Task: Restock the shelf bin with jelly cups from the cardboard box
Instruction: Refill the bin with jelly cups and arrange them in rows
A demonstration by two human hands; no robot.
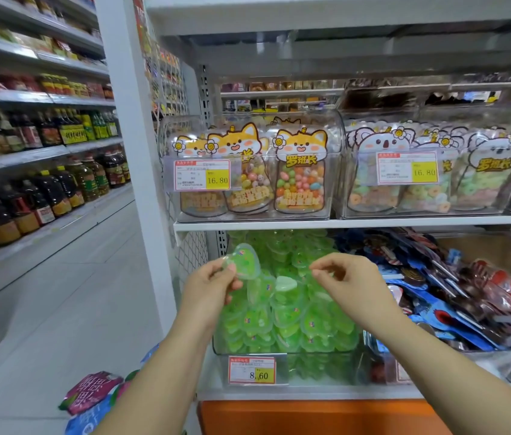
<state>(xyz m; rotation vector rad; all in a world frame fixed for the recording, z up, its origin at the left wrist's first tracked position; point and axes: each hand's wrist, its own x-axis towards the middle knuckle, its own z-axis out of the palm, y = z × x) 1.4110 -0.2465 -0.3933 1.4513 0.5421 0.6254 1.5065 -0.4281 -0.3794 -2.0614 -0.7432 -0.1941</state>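
The left hand (213, 287) pinches one green jelly cup (244, 262) just above the left part of the bin (279, 346). The right hand (346, 279) hangs above the bin's middle with its fingers curled; I cannot tell if it holds a cup. The bin is already heaped high, so I think an added cup may slide over its front wall. The cardboard box is out of view.

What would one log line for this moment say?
step: restock | left hand: holds jelly cup at shelf bin | right hand: fingers pinched, hold unclear | bin state: heaped
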